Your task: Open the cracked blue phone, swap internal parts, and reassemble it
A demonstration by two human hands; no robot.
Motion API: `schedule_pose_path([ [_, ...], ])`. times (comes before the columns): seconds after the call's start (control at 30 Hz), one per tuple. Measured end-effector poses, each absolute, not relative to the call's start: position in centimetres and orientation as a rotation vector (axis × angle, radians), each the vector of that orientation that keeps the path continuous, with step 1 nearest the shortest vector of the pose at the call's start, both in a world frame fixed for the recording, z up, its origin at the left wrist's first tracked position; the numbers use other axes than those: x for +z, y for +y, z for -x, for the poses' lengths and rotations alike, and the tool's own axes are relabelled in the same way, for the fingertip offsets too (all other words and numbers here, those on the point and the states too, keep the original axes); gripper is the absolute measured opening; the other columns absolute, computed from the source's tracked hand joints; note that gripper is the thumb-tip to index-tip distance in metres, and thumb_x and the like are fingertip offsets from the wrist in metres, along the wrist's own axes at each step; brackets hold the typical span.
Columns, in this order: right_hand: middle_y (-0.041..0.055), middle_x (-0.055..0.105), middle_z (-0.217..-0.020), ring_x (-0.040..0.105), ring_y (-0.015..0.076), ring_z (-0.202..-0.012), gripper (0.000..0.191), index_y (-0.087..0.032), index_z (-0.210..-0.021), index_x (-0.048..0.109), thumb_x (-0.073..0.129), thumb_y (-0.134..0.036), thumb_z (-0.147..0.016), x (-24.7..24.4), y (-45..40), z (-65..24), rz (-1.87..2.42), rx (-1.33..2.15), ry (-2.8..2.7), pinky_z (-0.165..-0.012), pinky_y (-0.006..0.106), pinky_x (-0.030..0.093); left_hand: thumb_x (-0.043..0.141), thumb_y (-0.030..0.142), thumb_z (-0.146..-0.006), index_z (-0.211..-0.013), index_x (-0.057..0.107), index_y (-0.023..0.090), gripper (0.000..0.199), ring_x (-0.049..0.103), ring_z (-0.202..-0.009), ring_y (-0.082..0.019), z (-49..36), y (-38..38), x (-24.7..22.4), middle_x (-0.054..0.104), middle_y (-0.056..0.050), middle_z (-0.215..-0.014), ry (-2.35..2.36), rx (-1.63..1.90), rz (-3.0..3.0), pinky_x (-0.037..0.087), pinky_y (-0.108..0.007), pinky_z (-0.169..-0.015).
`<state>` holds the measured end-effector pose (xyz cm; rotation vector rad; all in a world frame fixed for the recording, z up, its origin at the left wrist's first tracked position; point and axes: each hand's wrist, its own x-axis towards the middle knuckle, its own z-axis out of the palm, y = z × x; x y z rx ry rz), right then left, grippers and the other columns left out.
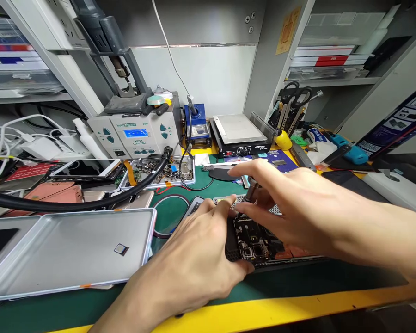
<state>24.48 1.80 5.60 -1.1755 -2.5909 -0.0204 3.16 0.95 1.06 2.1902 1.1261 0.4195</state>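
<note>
An opened phone [251, 236] lies on the green mat in front of me, its circuit board and camera modules bare. My left hand [201, 252] grips its left end, thumb at the near edge and fingers at the far side. Over the board, my right hand [284, 199] pinches a small dark screwdriver [252, 189], held roughly upright. The screwdriver's tip is hard to make out between the fingers. Behind the phone, a perforated metal plate [241, 199] shows partly, and my right hand covers much of the phone's right part.
A white tray [90, 222] with a small SIM tray [121, 249] lies left. Behind are a parts box [190, 178], a black hose [90, 203], a hot-air station [138, 132], a heating plate [241, 129] and a brush [222, 166]. Yellow trim [263, 312] edges the bench.
</note>
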Motion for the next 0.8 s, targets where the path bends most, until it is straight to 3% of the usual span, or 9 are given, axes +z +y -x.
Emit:
schedule_pose_path([
  [0.13, 0.0062, 0.064, -0.082, 0.05, 0.013, -0.052, 0.019, -0.01, -0.113, 0.052, 0.046, -0.021, -0.097, 6.24, 1.85, -24.13, 1.03, -0.029, -2.758, -0.045, 0.029, 0.026, 0.073, 0.033, -0.077, -0.119, 0.053, 0.029, 0.047, 0.056, -0.106, -0.027, -3.09, 0.92, 0.59, 0.06, -0.002, -0.109, 1.079, 0.43, -2.209, 0.05, -0.046, -0.092],
  [0.2, 0.0005, 0.059, -0.071, 0.045, 0.0115, -0.049, 0.013, -0.013, -0.108, 0.049, 0.047, -0.022, -0.099, 6.21, 1.96, -24.17, 1.049, 0.004, -2.747, -0.044, 0.028, 0.024, 0.072, 0.032, -0.077, -0.116, 0.053, 0.029, 0.044, 0.056, -0.104, -0.026, -3.09, 0.91, 0.49, 0.059, -0.002, -0.106, 1.071, 0.445, -2.219, 0.051, -0.044, -0.09],
  [0.27, -0.0058, 0.051, -0.063, 0.041, 0.0098, -0.046, 0.016, -0.015, -0.109, 0.046, 0.053, -0.027, -0.101, 6.02, 2.09, -24.32, 1.103, 0.015, -2.715, -0.045, 0.028, 0.024, 0.072, 0.033, -0.077, -0.116, 0.053, 0.027, 0.043, 0.055, -0.103, -0.027, -3.11, 0.95, 0.44, 0.058, -0.003, -0.105, 1.095, 0.444, -2.228, 0.051, -0.045, -0.09],
  [0.43, -0.0084, 0.046, -0.059, 0.037, 0.0078, -0.042, 0.019, -0.019, -0.102, 0.044, 0.06, -0.029, -0.099, 5.79, 2.19, -24.55, 1.14, 0.05, -2.705, -0.044, 0.027, 0.021, 0.072, 0.035, -0.075, -0.116, 0.053, 0.024, 0.046, 0.054, -0.103, -0.028, -3.15, 1.04, 0.34, 0.058, -0.005, -0.105, 1.114, 0.431, -2.236, 0.05, -0.047, -0.093],
  [0.57, -0.0059, 0.053, -0.064, 0.044, 0.0091, -0.046, 0.021, -0.018, -0.112, 0.046, 0.06, -0.027, -0.099, 5.83, 2.11, -24.37, 1.124, 0.059, -2.716, -0.046, 0.026, 0.024, 0.071, 0.031, -0.076, -0.113, 0.055, 0.024, 0.041, 0.055, -0.1, -0.027, -3.15, 1.03, 0.43, 0.06, -0.004, -0.104, 1.074, 0.455, -2.242, 0.051, -0.044, -0.09],
  [0.67, -0.0077, 0.047, -0.059, 0.037, 0.009, -0.043, 0.02, -0.017, -0.113, 0.047, 0.058, -0.029, -0.101, 5.9, 2.01, -24.16, 1.131, 0.012, -2.695, -0.044, 0.027, 0.021, 0.07, 0.029, -0.076, -0.111, 0.055, 0.025, 0.038, 0.055, -0.097, -0.026, -3.11, 1.02, 0.53, 0.06, -0.003, -0.102, 1.056, 0.492, -2.241, 0.051, -0.042, -0.086],
  [0.8, -0.0066, 0.049, -0.058, 0.039, 0.0101, -0.044, 0.017, -0.015, -0.11, 0.047, 0.055, -0.02, -0.097, 6.2, 1.71, -23.98, 1.084, 0.165, -2.742, -0.045, 0.027, 0.023, 0.073, 0.031, -0.074, -0.113, 0.055, 0.025, 0.044, 0.055, -0.1, -0.026, -2.99, 0.95, 0.51, 0.06, -0.003, -0.105, 1.044, 0.486, -2.222, 0.05, -0.043, -0.088],
])
